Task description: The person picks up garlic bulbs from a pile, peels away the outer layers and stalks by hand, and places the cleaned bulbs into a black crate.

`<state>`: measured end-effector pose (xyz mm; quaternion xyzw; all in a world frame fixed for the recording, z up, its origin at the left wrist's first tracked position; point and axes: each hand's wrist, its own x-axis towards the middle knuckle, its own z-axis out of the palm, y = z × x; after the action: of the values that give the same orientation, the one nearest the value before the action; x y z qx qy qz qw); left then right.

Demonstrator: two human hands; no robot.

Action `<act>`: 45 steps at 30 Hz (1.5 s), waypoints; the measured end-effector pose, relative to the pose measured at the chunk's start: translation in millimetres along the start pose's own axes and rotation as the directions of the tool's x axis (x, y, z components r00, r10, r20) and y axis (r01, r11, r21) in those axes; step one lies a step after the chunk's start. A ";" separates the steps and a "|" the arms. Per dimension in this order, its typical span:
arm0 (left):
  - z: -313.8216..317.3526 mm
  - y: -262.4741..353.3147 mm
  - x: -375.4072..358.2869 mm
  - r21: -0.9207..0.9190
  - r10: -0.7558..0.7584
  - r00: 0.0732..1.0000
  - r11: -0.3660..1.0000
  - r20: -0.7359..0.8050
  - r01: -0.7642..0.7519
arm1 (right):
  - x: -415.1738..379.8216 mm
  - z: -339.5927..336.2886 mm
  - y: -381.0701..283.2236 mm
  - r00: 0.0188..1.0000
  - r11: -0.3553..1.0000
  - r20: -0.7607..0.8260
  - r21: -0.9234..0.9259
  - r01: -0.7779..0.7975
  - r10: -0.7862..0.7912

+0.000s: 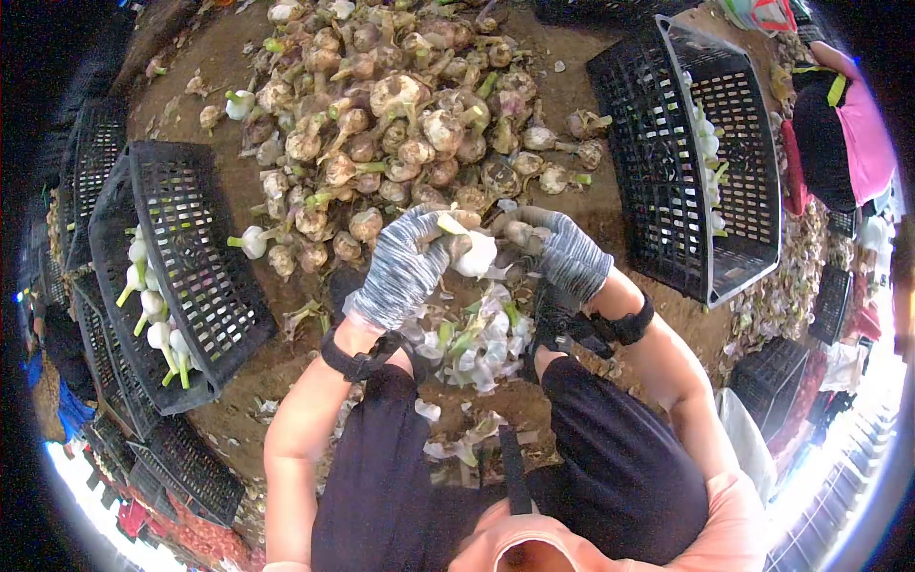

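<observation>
My left hand (405,262), in a grey striped glove with bare fingertips, is closed around a white garlic bulb (475,255) with a short pale green stem end. My right hand (558,246), gloved the same way, is beside the bulb with its fingers pressed together; what they hold, if anything, is too small to tell. Beneath both hands, between the feet, lies a heap of white and green garlic peelings (481,338). A large pile of unpeeled, soil-stained garlic (400,105) spreads just beyond the hands.
On the left, a black crate (205,248) holds cleaned garlic bulbs (152,305). Another black crate (658,153) with white bulbs stands at the right. A person in pink (867,143) is at the far right, near more garlic and crates. Loose bulbs lie around the pile.
</observation>
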<state>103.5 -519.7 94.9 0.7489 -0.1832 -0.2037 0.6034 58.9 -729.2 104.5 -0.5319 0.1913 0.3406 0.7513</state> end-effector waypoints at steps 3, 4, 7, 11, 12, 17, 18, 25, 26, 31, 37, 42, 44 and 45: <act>0.0 6.0 2.0 0.152 0.063 0.998 0.986 -0.007 -0.062 | -1.3 6.5 1.9 0.978 0.978 -0.108 -0.130 0.164 -0.178; 1.9 11.9 2.1 0.153 0.061 0.998 0.986 -0.003 -0.059 | -0.9 10.9 3.6 0.932 0.895 -0.112 -0.340 0.290 -0.344; 1.1 9.5 1.1 0.183 0.131 0.991 0.974 0.015 -0.132 | -0.3 15.4 1.9 0.842 0.737 -0.056 -0.518 0.435 -0.536; -2.5 3.7 0.3 -0.415 -0.209 0.974 0.881 0.090 0.227 | 0.4 4.2 5.7 0.922 0.765 -0.043 -0.575 0.291 -0.384; 0.3 2.0 -0.2 -0.545 -0.320 0.942 0.774 0.104 0.323 | 0.8 3.6 20.9 0.860 0.669 0.099 -0.586 0.457 -0.501; 13.7 -34.0 -9.4 -0.831 -0.584 0.783 0.311 0.215 0.461 | -26.8 -4.7 -13.0 0.716 0.842 0.554 -0.050 0.538 -0.425; 14.0 -44.0 -10.7 -0.838 -0.575 0.788 0.301 0.220 0.454 | -35.3 -6.5 -17.6 0.839 0.919 0.461 -0.112 0.379 -0.290; 22.6 -10.6 -12.7 -0.788 -0.639 0.746 0.355 0.188 0.503 | -1.1 -9.2 36.6 0.848 0.693 -0.139 -0.650 0.312 -0.512; 25.2 2.2 -10.6 -0.709 -0.646 0.731 0.410 0.218 0.574 | 1.3 -1.8 43.8 0.881 0.863 -0.165 -0.342 0.371 -0.444; 20.2 -1.6 -8.8 -0.391 -0.347 0.903 0.817 0.255 0.424 | -20.4 -33.7 0.9 0.995 0.958 -0.089 0.285 -0.009 0.036; -2.8 -48.6 -3.6 0.410 -0.086 0.950 0.888 -0.299 0.209 | -77.5 -134.5 -43.9 0.474 0.222 -0.344 0.569 0.792 -0.810; -4.1 -70.0 29.3 0.783 -0.152 0.984 0.600 -0.090 0.164 | -78.6 -131.7 -31.5 0.758 0.485 -0.326 0.612 0.625 -0.565; -5.2 -86.2 26.2 0.760 -0.113 0.993 0.641 -0.037 0.102 | -62.7 -80.4 -19.4 0.925 0.903 -0.029 0.207 0.377 -0.380; -6.1 -90.7 23.8 0.760 -0.115 0.993 0.642 -0.038 0.104 | -46.5 -83.1 -11.7 0.978 0.981 0.194 -0.156 0.112 -0.081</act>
<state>129.5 -508.4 5.3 0.9409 -0.2103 -0.1493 0.2195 41.3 -823.2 112.5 -0.5669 0.0648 0.3667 0.7348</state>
